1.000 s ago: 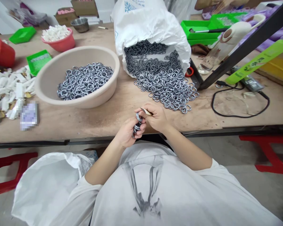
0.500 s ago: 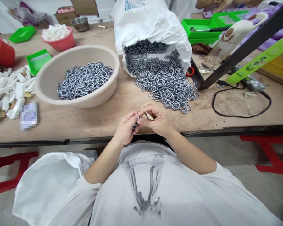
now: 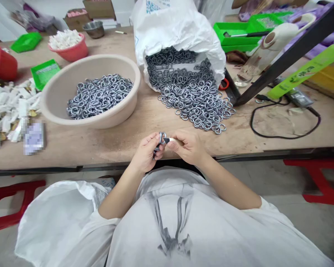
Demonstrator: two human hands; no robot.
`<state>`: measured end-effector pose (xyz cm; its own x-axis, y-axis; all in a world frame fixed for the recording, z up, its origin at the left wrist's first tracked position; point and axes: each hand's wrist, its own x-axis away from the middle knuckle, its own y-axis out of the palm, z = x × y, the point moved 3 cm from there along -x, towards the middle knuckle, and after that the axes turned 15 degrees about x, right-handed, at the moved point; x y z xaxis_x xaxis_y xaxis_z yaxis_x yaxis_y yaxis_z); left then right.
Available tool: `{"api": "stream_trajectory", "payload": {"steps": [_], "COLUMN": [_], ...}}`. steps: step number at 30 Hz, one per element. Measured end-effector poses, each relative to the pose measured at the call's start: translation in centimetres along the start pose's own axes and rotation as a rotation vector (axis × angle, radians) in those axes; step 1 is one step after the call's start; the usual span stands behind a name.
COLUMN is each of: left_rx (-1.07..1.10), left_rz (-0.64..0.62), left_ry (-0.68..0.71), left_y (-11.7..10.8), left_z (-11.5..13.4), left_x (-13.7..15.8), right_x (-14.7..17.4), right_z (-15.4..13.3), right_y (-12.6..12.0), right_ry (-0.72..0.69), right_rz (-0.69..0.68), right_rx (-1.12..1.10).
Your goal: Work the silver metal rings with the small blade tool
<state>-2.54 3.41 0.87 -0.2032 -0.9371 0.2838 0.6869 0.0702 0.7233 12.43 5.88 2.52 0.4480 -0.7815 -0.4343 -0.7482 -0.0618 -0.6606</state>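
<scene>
Over the table's front edge, my left hand (image 3: 145,152) is closed around a few grey rings (image 3: 161,136), one of which stands up between thumb and fingers. My right hand (image 3: 191,147) pinches a small knife (image 3: 167,140) with a dark pointed blade and a pale handle, mostly covered by the fingers. The blade's tip is at the upper ring; whether it touches cannot be told. Beyond my hands, a heap of loose rings (image 3: 200,100) spills from a white sack (image 3: 178,27). A beige basin (image 3: 111,120) to the left holds many more rings.
White pieces (image 3: 11,107) lie in a pile at far left, near a green tray (image 3: 46,74) and a red bowl (image 3: 72,52). A dark metal bar (image 3: 281,63) slants up on the right, near a black cable (image 3: 284,137). An open white bag (image 3: 52,222) stands below the table at left.
My right hand has turned and drawn slightly right, so the knife's dark blade now points left at the rings. One ring now shows upright above my left fingers.
</scene>
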Motion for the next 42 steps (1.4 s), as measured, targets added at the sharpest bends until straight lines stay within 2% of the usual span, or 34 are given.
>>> {"api": "stream_trajectory", "payload": {"steps": [3,6,9,12,15,18,20,22,25,27,29,32,36,38,40,42], "left_rx": [-0.008,-0.036,-0.086,-0.117,-0.112,-0.062,0.010,0.105,0.256,0.309,0.296,0.189,0.068,0.055,0.057,0.067], "left_rz": [-0.025,-0.061,-0.133,-0.155,-0.093,-0.010,0.062,0.138,0.247,0.290,0.269,0.173,0.092,0.064,0.056,0.077], "left_ry": [-0.017,-0.038,-0.052,-0.057,-0.033,0.004,0.042,0.065,0.010,-0.036,-0.039,0.023,0.043,0.009,-0.014,0.003], "left_y": [0.0,-0.2,-0.3,-0.3,-0.4,-0.5,-0.5,-0.7,-1.1,-1.4,-1.5,-1.1,-0.3,0.1,0.3,0.3], "left_z": [-0.2,-0.3,-0.3,-0.3,-0.3,-0.6,-0.8,-1.2,-1.7,-1.8,-1.6,-1.2,-1.1,-1.1,-1.0,-0.9], "left_x": [0.0,0.2,0.5,0.5,0.2,-0.3,-0.6,-1.0,-1.4,-1.5,-1.4,-0.9,0.0,0.3,0.4,0.5], "right_x": [0.2,0.1,-0.4,-1.0,-1.3,-1.2,-1.0,-0.6,-0.1,0.0,-0.2,-1.0,-1.9,-1.9,-1.7,-1.3], "right_z": [-0.3,0.1,1.7,3.2,2.6,0.9,0.1,-0.2,0.0,0.2,0.4,0.7,0.8,1.0,0.9,0.5], "right_y": [0.1,0.5,1.0,0.9,0.7,1.2,1.8,2.5,3.4,3.5,3.0,1.9,1.9,2.0,1.7,1.3], "right_ry": [-0.033,-0.016,0.127,0.299,0.266,0.163,0.133,0.130,0.103,0.060,0.056,0.140,0.275,0.315,0.303,0.217], "right_rz": [-0.012,-0.104,-0.158,-0.051,0.017,-0.026,0.002,0.090,0.143,0.132,0.139,0.141,-0.030,-0.060,-0.003,0.059], "right_rx": [-0.003,-0.066,-0.075,-0.060,-0.191,-0.285,-0.209,-0.047,0.145,0.160,0.085,-0.085,-0.334,-0.406,-0.309,-0.105]}}
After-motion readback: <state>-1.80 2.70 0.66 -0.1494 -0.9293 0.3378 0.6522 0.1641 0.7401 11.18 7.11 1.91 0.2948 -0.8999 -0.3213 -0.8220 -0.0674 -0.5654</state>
